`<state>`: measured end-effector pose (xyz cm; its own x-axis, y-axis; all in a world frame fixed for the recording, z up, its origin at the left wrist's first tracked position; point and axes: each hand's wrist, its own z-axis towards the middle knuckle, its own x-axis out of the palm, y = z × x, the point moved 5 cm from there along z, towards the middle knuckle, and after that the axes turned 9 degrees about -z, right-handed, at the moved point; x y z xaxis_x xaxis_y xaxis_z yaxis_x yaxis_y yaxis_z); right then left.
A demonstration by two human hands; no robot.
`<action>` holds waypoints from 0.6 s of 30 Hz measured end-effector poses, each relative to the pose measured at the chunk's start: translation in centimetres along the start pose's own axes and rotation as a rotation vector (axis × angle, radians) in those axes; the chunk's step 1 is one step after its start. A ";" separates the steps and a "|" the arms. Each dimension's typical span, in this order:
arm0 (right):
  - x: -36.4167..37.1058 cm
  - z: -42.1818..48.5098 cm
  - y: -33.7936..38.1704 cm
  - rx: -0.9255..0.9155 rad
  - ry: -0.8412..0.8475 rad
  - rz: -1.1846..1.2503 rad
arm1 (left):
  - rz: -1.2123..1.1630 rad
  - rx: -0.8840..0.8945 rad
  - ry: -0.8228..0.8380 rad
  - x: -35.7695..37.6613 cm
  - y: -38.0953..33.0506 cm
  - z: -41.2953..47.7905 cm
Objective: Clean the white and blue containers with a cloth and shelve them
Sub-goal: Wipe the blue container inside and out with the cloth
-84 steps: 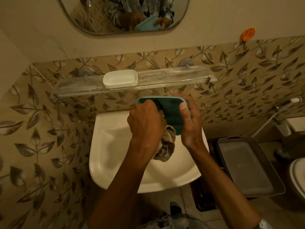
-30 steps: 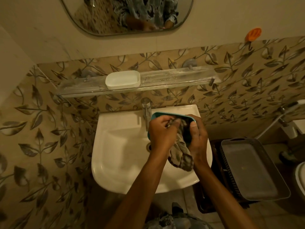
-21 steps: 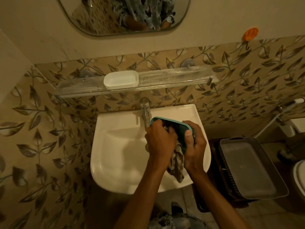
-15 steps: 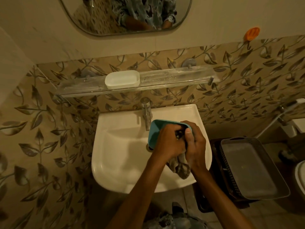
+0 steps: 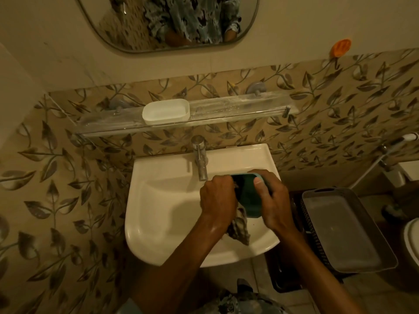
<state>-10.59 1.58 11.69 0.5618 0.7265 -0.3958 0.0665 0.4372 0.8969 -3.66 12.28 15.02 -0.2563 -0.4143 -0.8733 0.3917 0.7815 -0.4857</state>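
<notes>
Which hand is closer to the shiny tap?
Left. The left hand is just below the tap, gripping the cloth. The right hand is farther right, holding the blue container.

A white wash basin [image 5: 163, 200] fills the centre, its chrome tap [image 5: 200, 159] at the rim's 12 o'clock. An oval mirror [image 5: 167, 19] hangs at 12, an orange wall hook [image 5: 341, 47] at 2. At 4 o'clock, a grey tray [image 5: 340, 227] sits on a dark perforated basket [image 5: 310, 225].
</notes>
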 end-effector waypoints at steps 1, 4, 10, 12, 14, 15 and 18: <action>0.0 -0.3 0.1 -0.015 -0.020 -0.013 | 0.006 -0.021 0.025 0.3 0.2 -0.2; 0.0 -0.5 0.2 -0.035 -0.070 0.024 | -0.093 -0.062 0.101 1.0 0.8 -0.7; 0.2 0.6 0.5 -0.084 -0.053 0.119 | -0.282 0.095 0.285 0.7 -1.5 -1.1; 0.5 0.9 0.7 -0.078 -0.028 0.155 | -0.312 0.121 0.328 0.5 -1.9 -0.7; 0.3 1.5 0.7 -0.072 -0.030 0.132 | -0.405 0.098 0.305 0.4 -1.9 -0.4; 0.2 1.8 0.7 -0.064 -0.022 0.118 | -0.480 0.071 0.254 0.3 -1.9 -0.3; 0.9 1.9 0.8 -0.028 0.041 0.141 | -0.722 -0.034 -0.017 -0.3 -1.8 -0.3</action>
<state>-8.45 1.52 12.44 0.5297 0.8025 -0.2747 -0.0338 0.3435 0.9385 -4.56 11.10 16.20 -0.4272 -0.8397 -0.3352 0.1022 0.3235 -0.9407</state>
